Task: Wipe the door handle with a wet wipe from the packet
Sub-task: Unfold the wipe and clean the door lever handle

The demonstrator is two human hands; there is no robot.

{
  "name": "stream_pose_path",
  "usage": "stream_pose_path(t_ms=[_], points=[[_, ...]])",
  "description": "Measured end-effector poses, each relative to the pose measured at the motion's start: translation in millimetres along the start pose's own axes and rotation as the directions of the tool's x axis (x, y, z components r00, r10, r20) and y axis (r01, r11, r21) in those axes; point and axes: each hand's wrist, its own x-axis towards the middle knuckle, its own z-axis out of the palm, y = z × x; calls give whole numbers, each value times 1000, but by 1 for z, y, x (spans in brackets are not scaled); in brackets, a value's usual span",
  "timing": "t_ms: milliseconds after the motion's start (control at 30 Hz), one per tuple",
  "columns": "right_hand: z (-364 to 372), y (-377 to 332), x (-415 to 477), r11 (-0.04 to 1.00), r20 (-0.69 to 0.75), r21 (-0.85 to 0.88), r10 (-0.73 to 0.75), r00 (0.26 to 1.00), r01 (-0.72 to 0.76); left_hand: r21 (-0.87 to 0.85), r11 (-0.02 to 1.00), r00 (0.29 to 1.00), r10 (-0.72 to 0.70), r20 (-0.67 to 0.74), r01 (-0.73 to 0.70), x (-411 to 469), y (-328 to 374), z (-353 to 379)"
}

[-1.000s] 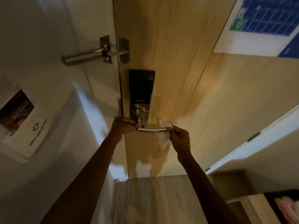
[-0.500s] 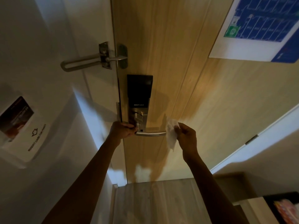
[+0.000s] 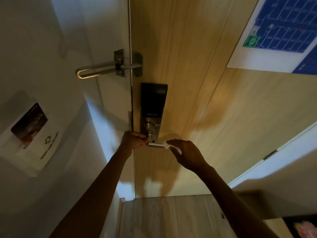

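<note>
Head view: the left hand [image 3: 133, 140] grips the pivot end of the door handle [image 3: 155, 144], its lever lying horizontal, pointing right across the wooden door [image 3: 197, 100]. The right hand [image 3: 187, 154] pinches a wet wipe [image 3: 167, 145] against the lever's free tip.

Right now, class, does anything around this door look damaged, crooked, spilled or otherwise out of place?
Nothing stands out. The door handle sits level below the lock plate. The left hand grips its pivot end, and the right hand presses the wet wipe to its free end.
</note>
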Motion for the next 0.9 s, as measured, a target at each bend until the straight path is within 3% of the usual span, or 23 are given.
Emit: stream_pose_path(t_ms=[100, 233, 300, 367, 433, 533, 567, 600, 700, 733, 900], points=[[-9, 2, -4, 997, -13, 68, 47, 999, -46, -42, 999, 1000, -11, 6, 12, 0, -1, 1], [-10, 15, -6, 968, -104, 146, 222, 970, -206, -40, 999, 1000, 6, -7, -7, -2, -2, -1], [-15, 20, -4, 969, -104, 127, 228, 968, -214, -36, 999, 1000, 8, -5, -8, -3, -1, -2], [-25, 17, -1, 951, -147, 211, 261, 954, -227, -30, 999, 1000, 11, -1, -11, -3, 0, -2], [-33, 11, 5, 851, -206, 454, 388, 898, -263, -14, 1000, 1000, 4, 8, -3, -3, 0, -1], [-32, -4, 12, 471, -96, 852, 568, 817, -227, -22, 1000, 1000, 9, 22, -9, -3, 0, 0], [-28, -8, 13, 385, -59, 897, 592, 804, -217, -5, 1000, 999, 17, 27, -17, -4, 1, 1], [-24, -12, 13, 376, -58, 900, 604, 795, -220, 8, 1000, 999, 25, 30, -25, -4, 1, 1], [-6, -8, 9, 771, -264, 571, 496, 827, -280, 27, 999, 999, 45, 16, -46, -4, -1, 2], [-1, -5, 6, 851, -295, 450, 427, 855, -270, 40, 998, 998, 54, 9, -55, -3, -2, 1], [4, 7, -5, 948, -202, 220, 276, 940, -232, 41, 998, 999, 50, -9, -49, 0, -6, 0]])
